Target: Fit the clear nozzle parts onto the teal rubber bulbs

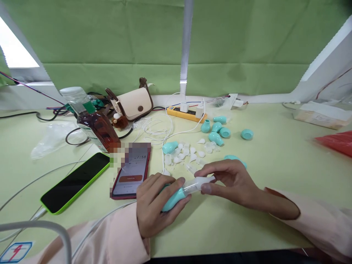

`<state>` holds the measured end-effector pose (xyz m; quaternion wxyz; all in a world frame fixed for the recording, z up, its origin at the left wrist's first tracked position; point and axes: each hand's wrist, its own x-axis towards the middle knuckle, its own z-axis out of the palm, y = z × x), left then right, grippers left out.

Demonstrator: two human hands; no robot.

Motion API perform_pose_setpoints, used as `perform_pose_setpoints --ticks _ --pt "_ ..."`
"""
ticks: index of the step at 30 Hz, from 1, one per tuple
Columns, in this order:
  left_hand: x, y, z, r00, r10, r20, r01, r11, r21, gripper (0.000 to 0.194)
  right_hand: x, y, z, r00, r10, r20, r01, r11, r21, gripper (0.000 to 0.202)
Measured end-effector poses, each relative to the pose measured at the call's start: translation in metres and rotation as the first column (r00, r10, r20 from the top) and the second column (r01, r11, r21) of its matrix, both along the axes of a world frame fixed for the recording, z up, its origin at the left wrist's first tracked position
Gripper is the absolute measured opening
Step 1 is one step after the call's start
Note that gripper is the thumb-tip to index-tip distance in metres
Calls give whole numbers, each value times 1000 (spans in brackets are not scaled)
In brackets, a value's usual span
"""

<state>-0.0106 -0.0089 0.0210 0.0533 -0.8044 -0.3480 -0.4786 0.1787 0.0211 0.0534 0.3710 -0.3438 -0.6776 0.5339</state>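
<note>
My left hand wraps round the teal bulb of a nasal aspirator, held just above the table's near part. A clear tube sticks out of the bulb, ending in a white pointed tip. Thumb and fingers of my right hand are closed on that white tip. Just beyond my hands lies a loose pile of small white tips and clear parts. Several teal bulbs and round teal pieces are scattered behind the pile. Another teal piece is partly covered by my right hand.
Left of my hands lie a phone in a red case and a green-edged phone. Behind them stand a bottle of dark liquid and a cream handbag. White cables run to a yellow power strip. A red bag lies far right.
</note>
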Motion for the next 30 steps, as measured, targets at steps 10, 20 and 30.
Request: perform_pose_setpoints --ticks 10,20,30 --pt "2 -1 -3 986 -104 130 134 958 -252 51 16 33 8 956 -275 -106 293 928 229 12" --pt "9 -7 -2 982 -134 132 158 969 -192 33 108 118 49 573 -567 592 275 813 513 36" --pt "8 -6 -2 983 -142 115 163 967 -195 28 134 122 50 329 -476 816 147 879 454 46"
